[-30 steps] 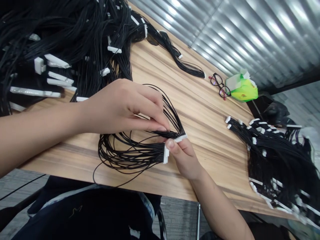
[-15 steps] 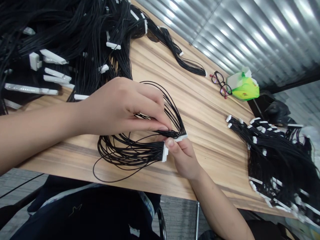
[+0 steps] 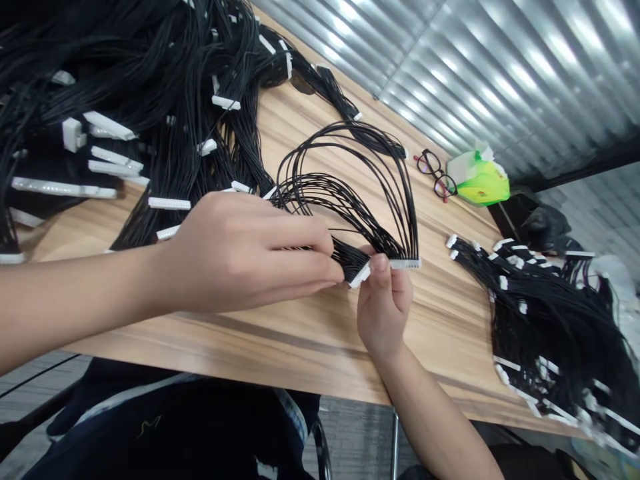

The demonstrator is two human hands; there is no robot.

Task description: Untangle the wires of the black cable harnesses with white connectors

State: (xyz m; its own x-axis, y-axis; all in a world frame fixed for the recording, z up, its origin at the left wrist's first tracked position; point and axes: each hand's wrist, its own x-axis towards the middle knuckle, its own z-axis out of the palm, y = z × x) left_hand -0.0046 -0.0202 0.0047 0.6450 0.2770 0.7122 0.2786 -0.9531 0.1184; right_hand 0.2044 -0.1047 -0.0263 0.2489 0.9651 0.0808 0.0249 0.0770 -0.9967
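Observation:
A wire harness point(image 3: 350, 193) of many black wires loops up above the table between my hands. My right hand point(image 3: 385, 307) pinches it with thumb and fingers next to two white connectors. One long white connector point(image 3: 406, 264) juts out to the right of the thumb; the other white connector point(image 3: 360, 275) sits just left of it, tilted. My left hand point(image 3: 255, 257) is closed around the wires near the left connector, thumb and fingers together. Part of the bundle is hidden behind the left hand.
A big heap of black harnesses point(image 3: 175, 87) covers the table's left. Another pile point(image 3: 560, 320) lies at the right edge. Toward the back are a single harness point(image 3: 333, 90), eyeglasses point(image 3: 436, 175) and a green tissue pack point(image 3: 480, 180), near a corrugated metal wall point(image 3: 450, 67).
The wires, hanging low in a loose loop before, now arch up and away. My left hand has moved down onto the bundle. My right hand shifted slightly right with the connectors.

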